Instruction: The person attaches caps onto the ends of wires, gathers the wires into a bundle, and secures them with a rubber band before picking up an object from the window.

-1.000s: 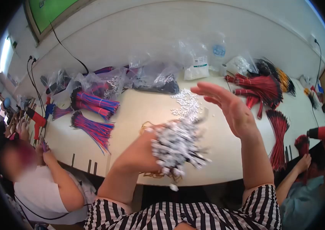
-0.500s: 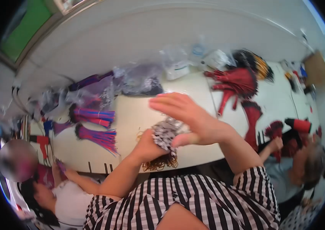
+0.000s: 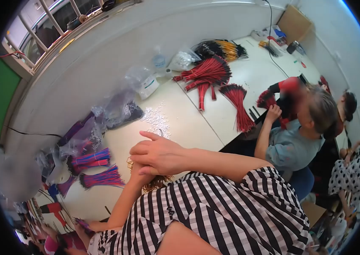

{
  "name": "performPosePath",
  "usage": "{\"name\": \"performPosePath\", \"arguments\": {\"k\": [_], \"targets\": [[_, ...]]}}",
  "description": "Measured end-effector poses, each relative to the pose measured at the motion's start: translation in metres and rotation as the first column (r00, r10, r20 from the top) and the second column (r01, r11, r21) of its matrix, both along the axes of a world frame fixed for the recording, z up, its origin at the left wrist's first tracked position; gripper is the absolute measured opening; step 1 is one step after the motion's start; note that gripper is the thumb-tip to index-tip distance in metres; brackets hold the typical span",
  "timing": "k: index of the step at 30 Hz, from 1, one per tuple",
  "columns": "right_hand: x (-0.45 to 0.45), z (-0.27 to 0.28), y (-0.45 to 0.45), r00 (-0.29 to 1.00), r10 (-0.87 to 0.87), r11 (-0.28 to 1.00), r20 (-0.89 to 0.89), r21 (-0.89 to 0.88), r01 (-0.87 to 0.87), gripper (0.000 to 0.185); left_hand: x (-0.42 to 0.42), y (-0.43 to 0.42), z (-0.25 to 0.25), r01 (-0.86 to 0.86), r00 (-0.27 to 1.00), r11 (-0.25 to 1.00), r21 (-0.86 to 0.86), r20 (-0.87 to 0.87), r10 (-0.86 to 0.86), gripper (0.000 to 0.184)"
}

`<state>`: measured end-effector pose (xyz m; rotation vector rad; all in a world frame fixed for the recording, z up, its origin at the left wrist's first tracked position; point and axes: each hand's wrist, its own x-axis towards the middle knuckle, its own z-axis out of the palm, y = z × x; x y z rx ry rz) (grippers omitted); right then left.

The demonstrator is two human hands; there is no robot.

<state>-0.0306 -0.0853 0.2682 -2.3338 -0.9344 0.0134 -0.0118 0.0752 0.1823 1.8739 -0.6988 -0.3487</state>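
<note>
My left hand [image 3: 138, 173] is closed round a bundle of brown-gold wires [image 3: 158, 183] close to my striped top. Looped wire ends stick out past its fingers on the table side and below toward my body. Across the top of the bundle lies my right hand [image 3: 158, 154], its fingers stretched out and the index finger lifted. It covers the bundle's upper end and part of my left hand. Just beyond the hands, many small white pieces [image 3: 156, 120] are scattered over the white table [image 3: 192, 123].
Blue-red wire bundles [image 3: 101, 176] lie left, near plastic bags [image 3: 88, 142]. Red-black wire bundles [image 3: 214, 72] and black-yellow wires [image 3: 222, 50] lie farther right. A co-worker [image 3: 296, 140] sits at my right; a red heat gun [image 3: 54, 210] is at lower left.
The view has swung toward the right. My right hand has come down from above the bundle onto it, hiding the white-grey ends seen before. The scattered white pieces now show.
</note>
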Motion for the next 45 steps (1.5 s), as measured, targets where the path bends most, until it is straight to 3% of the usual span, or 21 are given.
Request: {"name": "performPosePath", "arguments": {"k": [4, 6, 8, 9, 11, 13, 17, 18, 19, 20, 21, 23, 24, 26, 27, 28, 29, 35, 38, 43, 45], "targets": [[0.009, 0.02, -0.026, 0.968, -0.161, 0.938, 0.193, 0.336, 0.089, 0.05, 0.004, -0.006, 0.038, -0.053, 0.998, 0.998, 0.035, 0.036, 0.052, 0.06], [0.022, 0.014, -0.048, 0.974, -0.224, 0.815, -0.035, 0.542, 0.207, 0.049, 0.008, -0.003, 0.057, 0.024, 0.958, 0.998, 0.056, -0.286, -0.007, 0.054], [0.034, -0.006, -0.067, 0.934, -0.213, 0.614, -0.285, 0.705, 0.355, 0.053, 0.014, -0.003, 0.055, 0.044, 0.958, 0.997, 0.061, -0.286, -0.025, 0.05], [0.036, 0.0, -0.07, 0.934, -0.234, 0.609, -0.27, 0.708, 0.357, 0.053, 0.018, -0.004, 0.06, 0.061, 0.932, 0.992, 0.108, -0.361, -0.018, 0.053], [0.039, 0.017, -0.071, 0.982, -0.092, 0.696, -0.167, 0.694, 0.183, 0.053, 0.029, -0.001, 0.038, 0.22, 0.971, 0.959, 0.181, -0.136, -0.197, 0.058], [0.041, 0.02, -0.061, 0.972, 0.117, 0.773, -0.204, 0.634, 0.04, 0.052, 0.018, -0.017, 0.063, 0.11, 0.951, 0.993, 0.039, -0.296, -0.094, 0.051], [0.043, 0.042, -0.057, 0.878, 0.106, 0.99, -0.466, 0.136, -0.048, 0.051, 0.015, -0.03, 0.061, 0.132, 0.985, 0.975, 0.18, -0.136, -0.108, 0.058], [0.04, 0.04, -0.062, 0.878, 0.097, 0.99, -0.47, 0.132, -0.039, 0.051, 0.013, -0.034, 0.048, 0.021, 0.969, 0.999, 0.032, -0.248, -0.012, 0.05], [0.036, 0.037, -0.067, 0.874, 0.177, 0.882, -0.453, 0.466, 0.063, 0.057, 0.018, -0.032, 0.043, 0.027, 0.968, 0.999, 0.028, -0.249, -0.019, 0.05], [0.033, 0.033, -0.071, 0.879, 0.251, 0.654, -0.406, 0.741, 0.155, 0.064, 0.027, -0.025, 0.042, 0.125, 0.988, 0.969, 0.215, 0.058, -0.141, 0.044], [0.034, 0.023, -0.079, 0.879, 0.253, 0.653, -0.405, 0.742, 0.154, 0.064, 0.031, -0.024, 0.047, 0.15, 0.894, 0.897, 0.415, 0.331, -0.302, 0.04], [0.045, -0.008, -0.102, 0.95, 0.08, 0.687, -0.303, 0.707, 0.167, 0.088, 0.049, -0.038, 0.067, -0.052, 0.918, 0.595, 0.802, 0.273, -0.287, 0.028], [0.046, -0.015, -0.1, 0.927, 0.115, 0.799, -0.358, 0.588, 0.128, 0.109, 0.055, -0.03, 0.052, -0.041, 0.934, 0.846, 0.532, 0.321, -0.157, 0.027], [0.04, -0.032, -0.076, 0.943, 0.185, 0.809, -0.278, 0.588, 0.015, 0.098, 0.058, -0.009, 0.035, 0.05, 0.995, 0.987, 0.154, 0.077, -0.062, 0.033], [0.04, -0.04, -0.061, 0.945, 0.247, 0.802, -0.216, 0.592, -0.074, 0.091, 0.045, -0.022, 0.047, -0.074, 0.984, 0.993, 0.088, 0.168, 0.058, 0.038], [0.035, -0.033, -0.051, 0.916, 0.203, 0.783, -0.345, 0.62, 0.06, 0.089, 0.03, -0.031, 0.055, -0.244, 0.956, 0.948, -0.204, -0.213, 0.201, 0.045], [0.029, -0.027, -0.045, 0.866, 0.161, 0.76, -0.474, 0.619, 0.198, 0.088, 0.02, -0.043, 0.079, -0.383, 0.857, 0.901, -0.206, -0.443, 0.263, 0.046], [0.019, -0.041, -0.038, 0.75, 0.254, 0.783, -0.611, 0.585, 0.211, 0.062, 0.017, -0.052, 0.084, -0.321, 0.9, 0.888, -0.329, -0.398, 0.178, 0.044], [0.011, -0.05, -0.027, 0.755, -0.025, 0.818, -0.655, 0.421, 0.392, 0.054, 0.018, -0.046, 0.063, -0.285, 0.909, 0.912, -0.294, -0.386, 0.159, 0.046], [0.013, -0.071, -0.024, 0.709, -0.005, 0.802, -0.705, 0.421, 0.424, 0.051, 0.012, -0.046, 0.05, -0.33, 0.871, 0.92, -0.212, -0.444, 0.211, 0.047], [0.014, -0.069, -0.027, 0.649, 0.179, 0.811, -0.739, 0.485, 0.329, 0.05, 0.012, -0.045, 0.051, -0.355, 0.857, 0.909, -0.219, -0.466, 0.222, 0.046]]}}
